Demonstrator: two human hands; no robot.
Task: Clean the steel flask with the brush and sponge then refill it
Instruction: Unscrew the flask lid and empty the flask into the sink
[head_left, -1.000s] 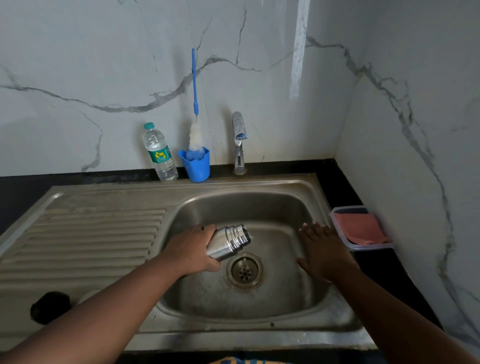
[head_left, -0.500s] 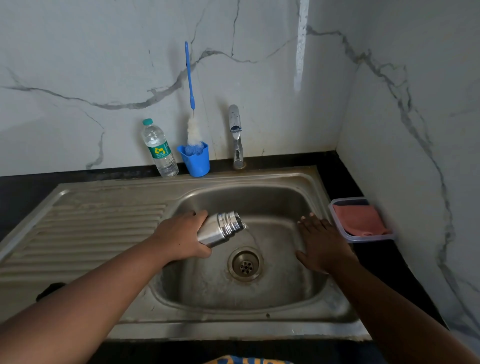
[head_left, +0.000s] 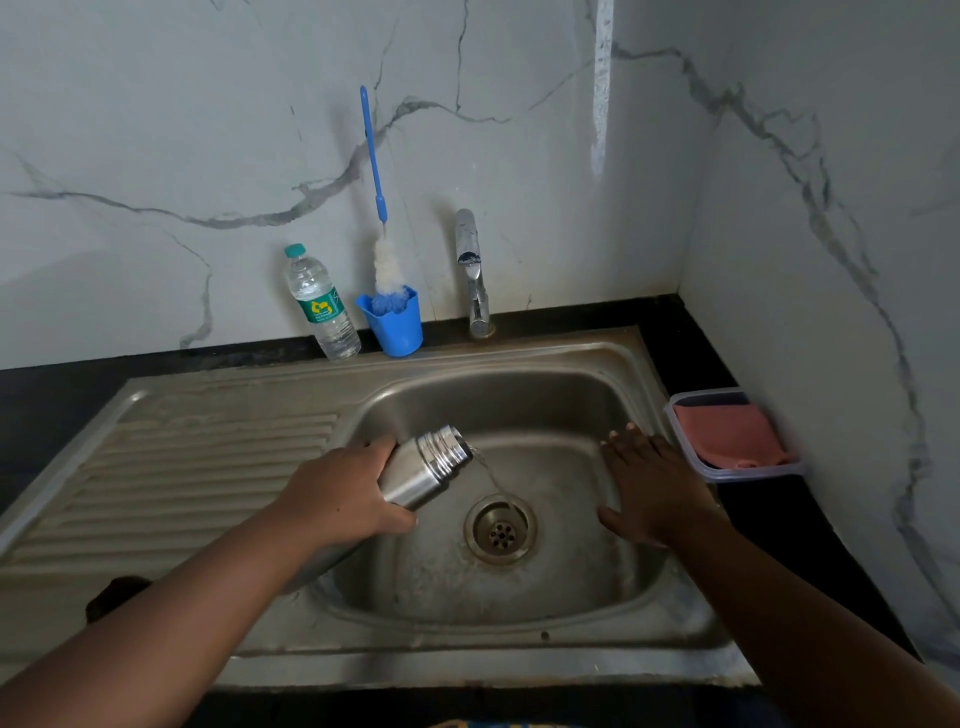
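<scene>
The shiny steel flask (head_left: 423, 470) is gripped by the left hand (head_left: 337, 493) over the steel sink (head_left: 519, 395), just at 10 o'clock from the round drain (head_left: 500, 529). It is tipped, mouth toward 2 o'clock, and a thin stream of water (head_left: 496, 480) is poured out onto the drain. The right hand (head_left: 652, 486) is spread flat with nothing in it, at 3 o'clock from the drain. The blue-handled bottle brush (head_left: 382, 234) is stood in a blue plastic cup (head_left: 392, 325) at 12 o'clock. A pink sponge (head_left: 727, 431) is kept in a clear box (head_left: 691, 457) on the black counter (head_left: 685, 353).

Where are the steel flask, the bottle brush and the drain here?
steel flask (head_left: 415, 475): head view, on its shiny body.
bottle brush (head_left: 374, 156): head view, on its blue handle.
drain (head_left: 501, 530): head view, on its strainer.
</scene>
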